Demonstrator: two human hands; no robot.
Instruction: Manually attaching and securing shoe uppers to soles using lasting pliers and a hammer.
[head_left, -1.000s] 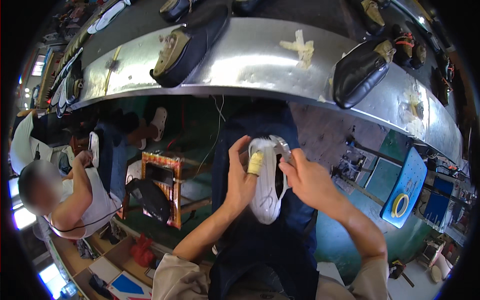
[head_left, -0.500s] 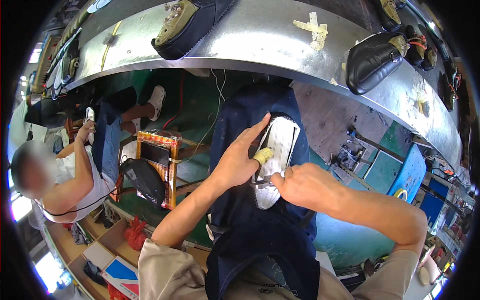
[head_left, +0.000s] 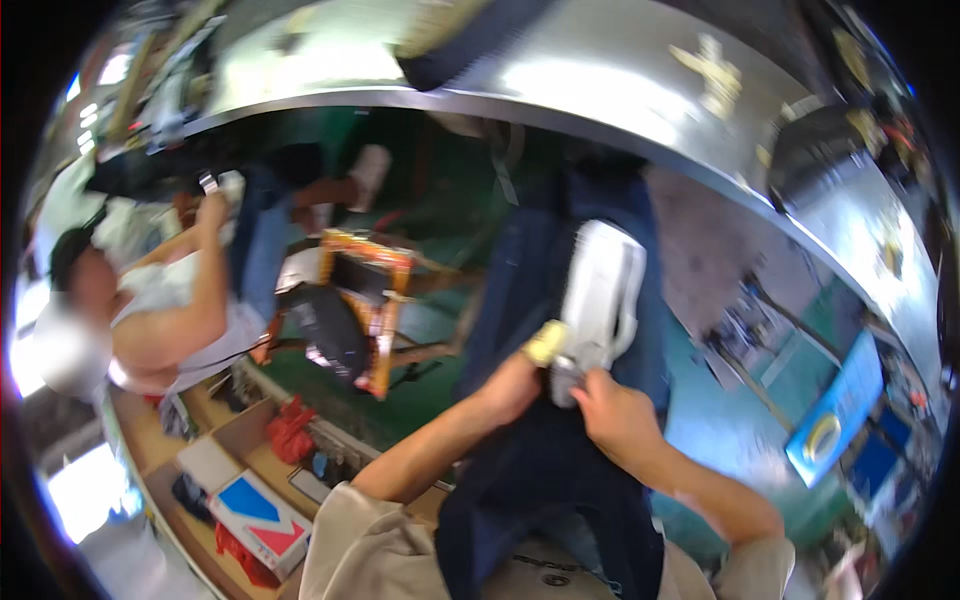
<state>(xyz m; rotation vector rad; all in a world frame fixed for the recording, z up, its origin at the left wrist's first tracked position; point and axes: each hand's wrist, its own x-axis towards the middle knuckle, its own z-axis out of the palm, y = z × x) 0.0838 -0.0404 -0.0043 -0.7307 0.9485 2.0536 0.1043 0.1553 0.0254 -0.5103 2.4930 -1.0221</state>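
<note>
Head view: blurred white shoe [head_left: 603,285] lying lengthwise on the dark-blue lap [head_left: 525,285].
Right hand [head_left: 618,418] grips a smeared grey tool [head_left: 566,380] at its near end; left hand [head_left: 513,386] has fingers hidden, so I cannot tell its grip.

We see a shiny metal desk [head_left: 610,75] curving across the top, its surface catching pale glare. Below it we look onto a green floor [head_left: 455,215], darker in the middle and lighter toward the right, with a dull brownish patch [head_left: 695,215] under the desk. At lower left we find a wooden box [head_left: 240,438] split into compartments, near a glaring window [head_left: 88,490]. A blue board [head_left: 850,388] stands at our right.
</note>
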